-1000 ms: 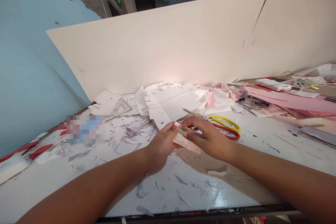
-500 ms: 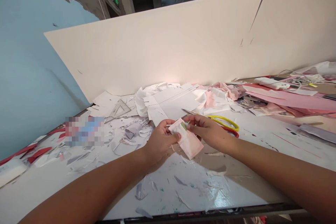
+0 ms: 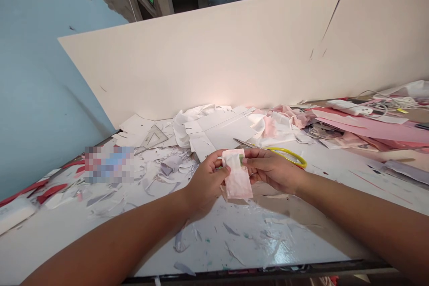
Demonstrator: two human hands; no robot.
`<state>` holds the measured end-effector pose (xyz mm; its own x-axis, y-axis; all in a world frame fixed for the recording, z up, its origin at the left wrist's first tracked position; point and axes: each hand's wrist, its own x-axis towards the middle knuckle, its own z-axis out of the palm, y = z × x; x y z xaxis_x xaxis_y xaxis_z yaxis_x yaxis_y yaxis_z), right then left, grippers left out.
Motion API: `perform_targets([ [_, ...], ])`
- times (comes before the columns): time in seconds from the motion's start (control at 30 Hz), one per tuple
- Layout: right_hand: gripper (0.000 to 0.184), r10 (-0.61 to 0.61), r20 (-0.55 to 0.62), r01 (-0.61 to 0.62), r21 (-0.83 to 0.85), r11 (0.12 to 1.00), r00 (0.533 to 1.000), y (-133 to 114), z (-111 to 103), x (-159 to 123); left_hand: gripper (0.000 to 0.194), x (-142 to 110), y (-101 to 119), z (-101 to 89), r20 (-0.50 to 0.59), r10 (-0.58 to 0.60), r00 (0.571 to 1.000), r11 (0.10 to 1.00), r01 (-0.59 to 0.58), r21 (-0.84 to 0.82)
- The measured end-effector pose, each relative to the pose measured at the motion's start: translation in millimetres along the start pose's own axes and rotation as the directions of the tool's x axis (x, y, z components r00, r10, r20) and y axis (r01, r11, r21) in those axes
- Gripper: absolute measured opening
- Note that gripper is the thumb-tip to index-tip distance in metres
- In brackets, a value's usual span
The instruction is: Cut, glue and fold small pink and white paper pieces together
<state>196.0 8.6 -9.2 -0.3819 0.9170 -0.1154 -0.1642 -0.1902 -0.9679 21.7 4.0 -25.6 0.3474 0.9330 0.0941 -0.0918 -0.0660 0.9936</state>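
Note:
A small pale pink rectangular packet [image 3: 237, 181], paper or cloth, is held upright above the middle of the table. A small green patch shows near its upper right. My left hand [image 3: 209, 176] is closed on its left edge, thumb on the front face. My right hand [image 3: 273, 167] pinches its right edge, with the thumb by the green patch. Fingers behind the packet are hidden. Just beyond my right hand lie scissors [image 3: 291, 156] with yellow handles, their blades pointing left and partly covered by the hand.
White paper sheets [image 3: 221, 129] and a clear set square [image 3: 154, 137] lie at the back. Paper scraps [image 3: 170, 165] cover the left. Pink sheets [image 3: 375, 129] and a white power strip [image 3: 350, 107] are at the right. A pale board [image 3: 214, 62] stands behind the table.
The packet has turned from a slant to nearly upright, its lower end swinging left. My right hand has shifted slightly and now covers the scissors' red part. Both hands keep their hold.

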Motion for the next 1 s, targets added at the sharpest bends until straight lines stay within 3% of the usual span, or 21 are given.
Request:
perform_targets([
  [0.1,0.035,-0.054,0.047,0.055,-0.019,0.998,0.997,2.6,-3.2,0.4,0.041,-1.3,4.4,0.6,0.005,-0.048,0.999,0.998,0.048,-0.038],
  [0.2,0.052,-0.132,0.099,0.146,-0.157,0.977,0.986,3.9,-7.8,0.4,0.045,-2.7,6.6,1.0,0.011,-0.094,0.996,0.991,0.094,-0.091],
  [0.4,0.042,-0.238,0.152,0.282,-0.583,0.762,0.959,2.8,-12.2,-4.4,0.037,-2.3,3.0,2.5,0.032,-0.129,0.991,0.985,0.132,-0.108],
  [0.57,0.033,-0.342,0.114,0.317,-0.71,0.628,0.933,2.5,-10.1,-8.0,0.031,-3.5,3.2,2.6,0.076,-0.155,0.985,0.981,0.163,-0.109],
  [0.63,0.031,-0.339,0.095,0.3,-0.718,0.628,0.936,3.6,-10.1,-8.2,0.03,-4.4,3.8,2.3,0.107,-0.165,0.98,0.978,0.177,-0.112],
  [0.83,0.028,-0.291,0.067,0.276,-0.574,0.771,0.954,9.1,-12.1,-4.5,0.034,-4.7,4.9,4.1,0.138,-0.178,0.974,0.973,0.195,-0.12],
  [1.0,0.043,-0.256,0.062,0.253,-0.479,0.84,0.965,6.1,-11.1,-3.1,0.031,-2.8,2.3,3.8,0.064,-0.128,0.99,0.987,0.134,-0.086],
])
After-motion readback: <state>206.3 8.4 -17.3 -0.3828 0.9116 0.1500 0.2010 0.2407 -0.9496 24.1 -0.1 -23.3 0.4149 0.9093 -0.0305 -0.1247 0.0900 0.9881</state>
